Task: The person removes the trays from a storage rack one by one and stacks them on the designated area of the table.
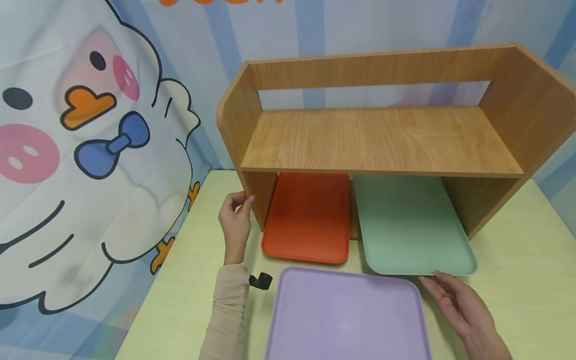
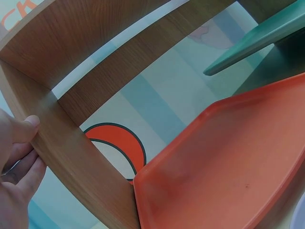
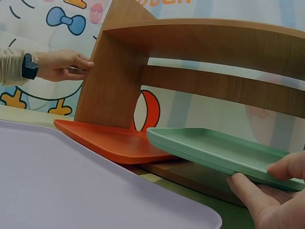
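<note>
My left hand (image 1: 236,220) holds the front edge of the left side panel of a wooden desk shelf (image 1: 382,140), thumb and fingertips at the edge. My right hand (image 1: 465,310) pinches the front rim of a mint green tray (image 1: 414,230), with the thumb on top and fingers underneath. In the right wrist view that green tray (image 3: 214,148) is raised at its front, its back part under the shelf board. Left of it, a red-orange tray (image 1: 308,220) lies in the lower opening with its front sticking out. A lilac tray (image 1: 348,315) lies in front of both.
The pale yellow-green table (image 1: 531,280) carries the shelf and trays. A cloth backdrop with a cartoon chick (image 1: 135,200) hangs at the left and continues in blue stripes behind the shelf. A black wrist device (image 1: 261,281) sits at my left sleeve.
</note>
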The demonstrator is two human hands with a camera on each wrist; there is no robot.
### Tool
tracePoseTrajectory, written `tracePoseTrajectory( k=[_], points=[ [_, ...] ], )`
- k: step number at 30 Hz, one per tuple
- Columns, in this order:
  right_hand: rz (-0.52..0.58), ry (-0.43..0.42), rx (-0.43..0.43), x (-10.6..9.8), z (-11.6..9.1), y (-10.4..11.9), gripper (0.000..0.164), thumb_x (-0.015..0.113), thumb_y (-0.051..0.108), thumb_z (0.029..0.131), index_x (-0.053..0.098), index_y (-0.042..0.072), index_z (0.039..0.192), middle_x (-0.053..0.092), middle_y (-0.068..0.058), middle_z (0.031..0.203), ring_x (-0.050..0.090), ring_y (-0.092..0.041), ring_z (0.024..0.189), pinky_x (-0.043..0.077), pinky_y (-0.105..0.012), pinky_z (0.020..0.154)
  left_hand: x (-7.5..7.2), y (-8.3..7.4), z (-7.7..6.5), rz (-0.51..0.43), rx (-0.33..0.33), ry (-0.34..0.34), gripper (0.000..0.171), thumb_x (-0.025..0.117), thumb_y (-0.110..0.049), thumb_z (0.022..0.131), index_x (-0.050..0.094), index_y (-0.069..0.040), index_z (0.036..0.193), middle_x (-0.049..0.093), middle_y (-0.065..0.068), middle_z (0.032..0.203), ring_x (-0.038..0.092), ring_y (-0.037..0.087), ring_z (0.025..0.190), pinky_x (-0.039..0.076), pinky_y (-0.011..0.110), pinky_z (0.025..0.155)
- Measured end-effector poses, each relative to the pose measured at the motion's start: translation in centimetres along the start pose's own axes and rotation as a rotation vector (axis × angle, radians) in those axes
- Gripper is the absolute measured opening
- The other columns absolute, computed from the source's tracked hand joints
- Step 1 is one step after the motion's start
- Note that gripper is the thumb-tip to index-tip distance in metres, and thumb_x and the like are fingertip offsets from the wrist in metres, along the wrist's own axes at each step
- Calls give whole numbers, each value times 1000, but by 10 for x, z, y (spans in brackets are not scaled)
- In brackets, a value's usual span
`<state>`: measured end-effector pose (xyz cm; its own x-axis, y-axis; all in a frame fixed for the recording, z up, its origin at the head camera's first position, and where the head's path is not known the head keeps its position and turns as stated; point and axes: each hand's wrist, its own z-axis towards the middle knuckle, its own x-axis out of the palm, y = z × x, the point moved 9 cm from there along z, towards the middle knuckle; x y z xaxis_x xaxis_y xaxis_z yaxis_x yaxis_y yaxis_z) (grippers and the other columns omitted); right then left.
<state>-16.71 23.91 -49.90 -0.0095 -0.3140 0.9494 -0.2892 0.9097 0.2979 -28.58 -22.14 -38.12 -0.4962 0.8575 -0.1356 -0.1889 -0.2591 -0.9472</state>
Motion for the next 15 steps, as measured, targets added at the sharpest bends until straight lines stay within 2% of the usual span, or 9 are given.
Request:
tracePoseTrajectory(
  k=[6,15],
  points=[
    [-45,8,4,4,-3,0,34,25,-8,100,58,-6,109,61,-31,112,62,-36,108,48,-41,98,-2,-25,-10,19,-3,2,23,65,-6,90,59,7,107,61,22,103,59,26,99,52,40,93],
    [-145,25,24,10,-5,1,32,26,-8,100,56,-4,110,63,-30,110,63,-34,109,49,-39,97,-2,-26,-11,12,8,-1,22,66,-4,89,59,8,106,61,21,101,59,23,96,52,41,92]
  ],
)
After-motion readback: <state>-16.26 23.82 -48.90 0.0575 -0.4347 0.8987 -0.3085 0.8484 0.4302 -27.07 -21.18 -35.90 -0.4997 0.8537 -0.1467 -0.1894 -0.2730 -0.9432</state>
